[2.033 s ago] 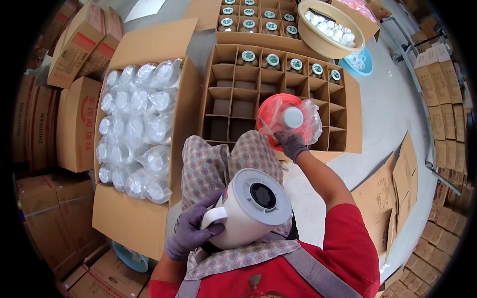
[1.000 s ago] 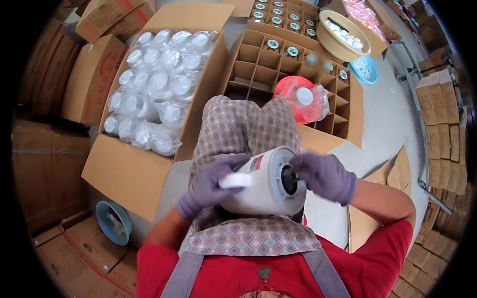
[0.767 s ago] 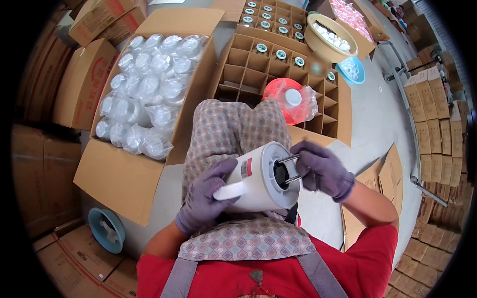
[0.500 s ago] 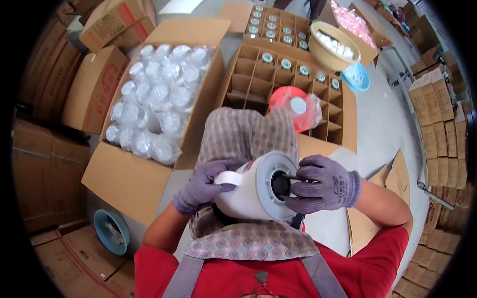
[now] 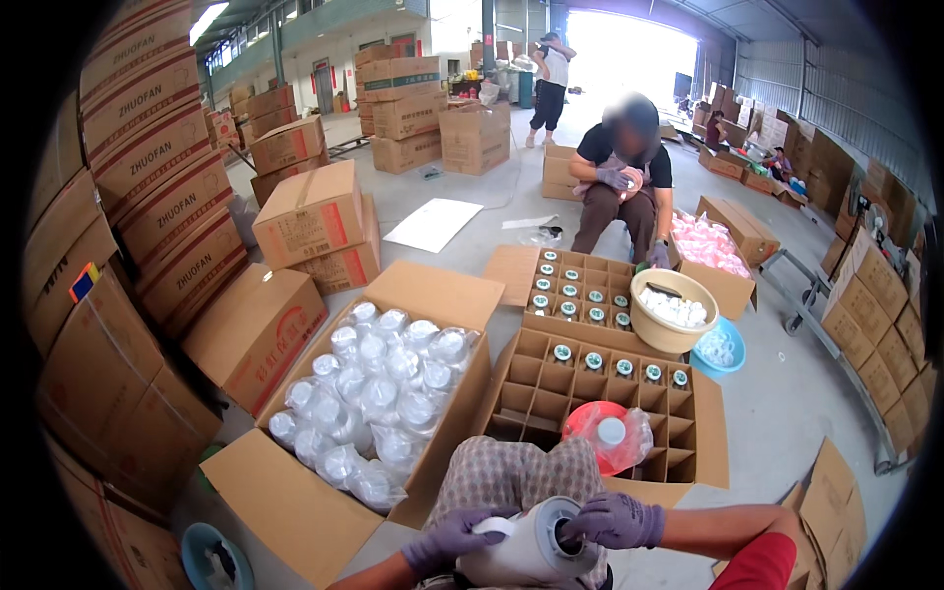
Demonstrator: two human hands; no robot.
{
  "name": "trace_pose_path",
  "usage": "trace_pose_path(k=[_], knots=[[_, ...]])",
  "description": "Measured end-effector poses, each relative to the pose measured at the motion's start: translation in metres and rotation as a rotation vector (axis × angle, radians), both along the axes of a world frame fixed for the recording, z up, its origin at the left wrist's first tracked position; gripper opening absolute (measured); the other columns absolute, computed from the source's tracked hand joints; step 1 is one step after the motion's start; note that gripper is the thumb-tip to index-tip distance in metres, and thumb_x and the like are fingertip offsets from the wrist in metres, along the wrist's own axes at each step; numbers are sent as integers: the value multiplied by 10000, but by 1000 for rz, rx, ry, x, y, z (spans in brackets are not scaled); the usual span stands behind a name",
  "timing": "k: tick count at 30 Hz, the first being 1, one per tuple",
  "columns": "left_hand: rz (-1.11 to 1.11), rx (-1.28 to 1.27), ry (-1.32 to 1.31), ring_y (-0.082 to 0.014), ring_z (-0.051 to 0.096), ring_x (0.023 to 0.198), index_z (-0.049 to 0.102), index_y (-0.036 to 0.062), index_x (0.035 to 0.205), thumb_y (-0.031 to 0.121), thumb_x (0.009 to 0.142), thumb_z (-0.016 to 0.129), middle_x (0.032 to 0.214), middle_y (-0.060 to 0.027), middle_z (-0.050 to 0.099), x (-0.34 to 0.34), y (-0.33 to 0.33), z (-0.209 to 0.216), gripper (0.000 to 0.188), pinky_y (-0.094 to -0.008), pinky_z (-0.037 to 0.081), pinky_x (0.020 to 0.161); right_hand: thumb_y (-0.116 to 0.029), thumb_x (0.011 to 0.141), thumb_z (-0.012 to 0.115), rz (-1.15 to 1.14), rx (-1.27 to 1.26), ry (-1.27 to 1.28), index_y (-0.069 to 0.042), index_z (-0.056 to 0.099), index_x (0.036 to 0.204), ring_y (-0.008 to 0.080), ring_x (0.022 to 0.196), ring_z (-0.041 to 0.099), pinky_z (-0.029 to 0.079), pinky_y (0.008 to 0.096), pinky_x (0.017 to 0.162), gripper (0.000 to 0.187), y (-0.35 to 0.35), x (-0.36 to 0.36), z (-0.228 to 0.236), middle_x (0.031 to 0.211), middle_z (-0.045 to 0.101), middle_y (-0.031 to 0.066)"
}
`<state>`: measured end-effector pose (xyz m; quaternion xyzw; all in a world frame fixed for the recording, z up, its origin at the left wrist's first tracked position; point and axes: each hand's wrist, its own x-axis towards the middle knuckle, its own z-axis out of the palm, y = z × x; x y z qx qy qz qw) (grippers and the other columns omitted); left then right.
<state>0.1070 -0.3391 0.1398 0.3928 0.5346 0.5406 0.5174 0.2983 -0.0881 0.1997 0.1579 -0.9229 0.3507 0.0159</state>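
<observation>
A white handled jug [image 5: 511,562] lies tilted across my lap, its grey round end turned to the right. My left hand [image 5: 457,544], in a purple glove, is closed round its white handle. At the dark round hole in the grey end is my gloved right hand [image 5: 619,519], its fingers curled into the opening. Whatever those fingertips pinch is hidden. Just beyond my knees, a red basin [image 5: 580,421] holds clear plastic wrap and a white round piece [image 5: 611,431]. It rests on a divided carton [image 5: 536,379] with a row of green-and-white-topped items along its far side.
At left, an open carton [image 5: 236,511] holds several plastic-wrapped clear items [image 5: 379,393]. Another divided carton [image 5: 590,270], a cream basin [image 5: 669,339] of white pieces and a blue basin [image 5: 733,364] stand ahead. A co-worker [image 5: 629,167] sits beyond; stacked boxes [image 5: 182,206] line the left.
The view has tilted up, showing more of the hall and the co-worker. Both hands stay on the jug, the right one still at its opening.
</observation>
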Motion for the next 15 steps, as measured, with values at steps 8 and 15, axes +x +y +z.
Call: trace_pose_path(k=[8, 15], knots=[[355, 79, 409, -286, 656, 986, 602, 29, 1245, 277, 795, 757, 1178, -169, 639, 48, 14, -9, 537, -349, 503, 875, -134, 931, 598, -677, -890, -388, -76, 633, 1167, 53, 765, 552, 485, 224, 669, 246, 8, 5, -60, 898, 638, -29], [387, -20, 119, -297, 571, 1195, 678, -15, 914, 185, 821, 748, 1327, -223, 557, 33, 11, 8, 231, -385, 434, 1004, -144, 886, 634, -797, -1220, -492, -16, 625, 1149, 104, 615, 616, 489, 211, 536, 292, 48, 21, -23, 768, 651, 61]])
